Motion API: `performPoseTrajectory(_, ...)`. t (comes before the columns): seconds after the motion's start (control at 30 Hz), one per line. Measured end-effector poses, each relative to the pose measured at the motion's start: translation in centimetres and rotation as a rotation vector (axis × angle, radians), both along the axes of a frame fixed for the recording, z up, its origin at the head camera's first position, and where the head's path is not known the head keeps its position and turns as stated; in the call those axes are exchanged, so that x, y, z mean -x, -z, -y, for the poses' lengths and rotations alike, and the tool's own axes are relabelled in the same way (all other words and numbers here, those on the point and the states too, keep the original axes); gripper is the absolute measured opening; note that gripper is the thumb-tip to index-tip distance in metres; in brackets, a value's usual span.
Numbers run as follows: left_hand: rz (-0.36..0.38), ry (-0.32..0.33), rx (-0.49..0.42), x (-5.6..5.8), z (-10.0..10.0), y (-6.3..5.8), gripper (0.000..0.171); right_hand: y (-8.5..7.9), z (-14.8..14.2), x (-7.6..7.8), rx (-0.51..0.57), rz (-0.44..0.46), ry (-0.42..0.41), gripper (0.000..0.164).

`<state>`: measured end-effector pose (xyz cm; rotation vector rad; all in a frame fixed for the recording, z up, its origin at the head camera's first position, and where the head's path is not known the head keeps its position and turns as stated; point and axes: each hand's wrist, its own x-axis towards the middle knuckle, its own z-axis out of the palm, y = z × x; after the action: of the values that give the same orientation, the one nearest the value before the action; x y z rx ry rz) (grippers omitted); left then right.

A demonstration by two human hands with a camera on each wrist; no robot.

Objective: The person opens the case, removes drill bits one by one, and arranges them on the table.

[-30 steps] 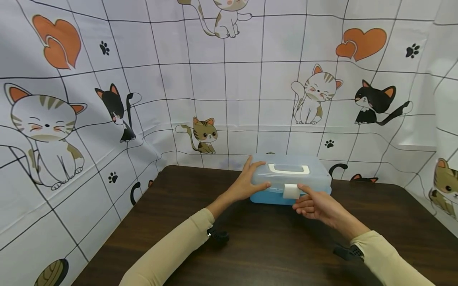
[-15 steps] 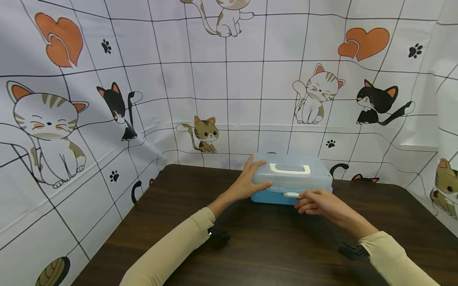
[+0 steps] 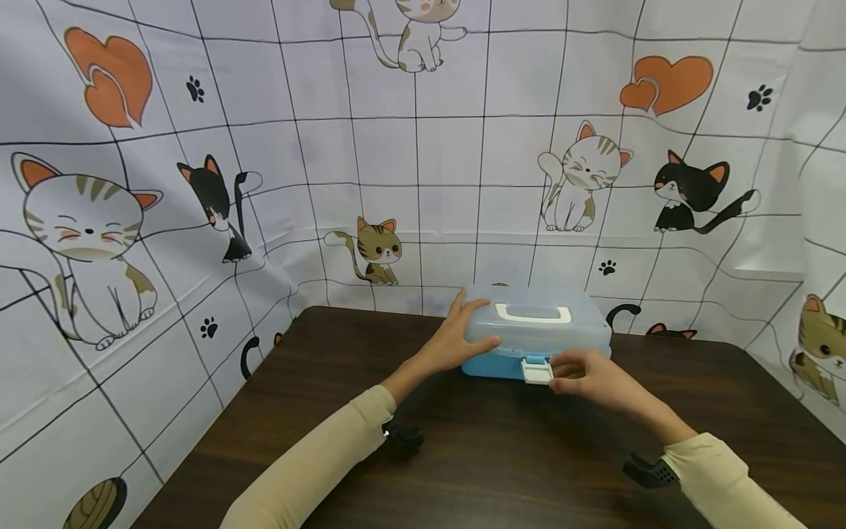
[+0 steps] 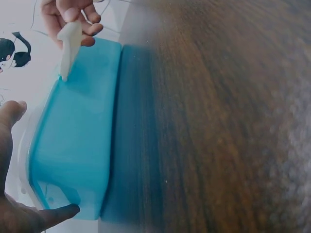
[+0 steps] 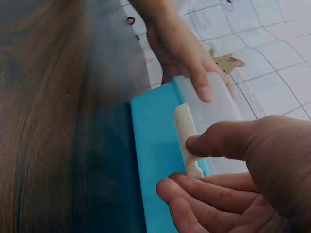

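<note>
A plastic storage box [image 3: 492,365] with a blue base stands on the dark wooden table. Its frosted lid [image 3: 581,323] is down and carries a white handle [image 3: 534,314]. My left hand [image 3: 452,342] braces the box's left end with spread, mostly straight fingers; the thumb lies on the lid's front. At the front, my right hand [image 3: 588,378] pinches the white latch [image 3: 537,371]. In the right wrist view, the thumb presses the face of the latch [image 5: 185,128], with fingers behind its lower end. The latch [image 4: 71,46] sticks out from the base in the left wrist view.
Behind the box hangs a white gridded sheet [image 3: 449,213] printed with cats, hearts and paw prints. It also covers the left and right sides. Bare brown tabletop [image 3: 502,455] lies between the forearms, and each wrist wears a black strap device.
The latch has swung out from the box front and now tilts downward, with the right hand shifting from a fingertip at its edge to a pinch. The left hand stays put.
</note>
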<state>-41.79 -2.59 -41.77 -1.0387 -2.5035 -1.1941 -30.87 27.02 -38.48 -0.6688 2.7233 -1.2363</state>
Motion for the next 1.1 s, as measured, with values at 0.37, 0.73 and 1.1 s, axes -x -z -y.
performPoseTrajectory(0.37, 0.001, 0.019, -0.008, -0.1, -0.1, 0.0, 0.079, 1.7, 2.3, -1.1, -0.293, -0.324, 0.119, 0.04)
performPoseTrajectory(0.73, 0.015, 0.015, -0.011, -0.6, 0.0, 0.3, 0.078, 4.5, 3.7, -1.3, -0.516, -0.711, 0.252, 0.048)
performPoseTrajectory(1.1, 0.005, 0.002, -0.006, -0.5, 0.0, -0.1, 0.079, 5.6, 3.0, 0.0, -0.499, -0.771, 0.247, 0.051)
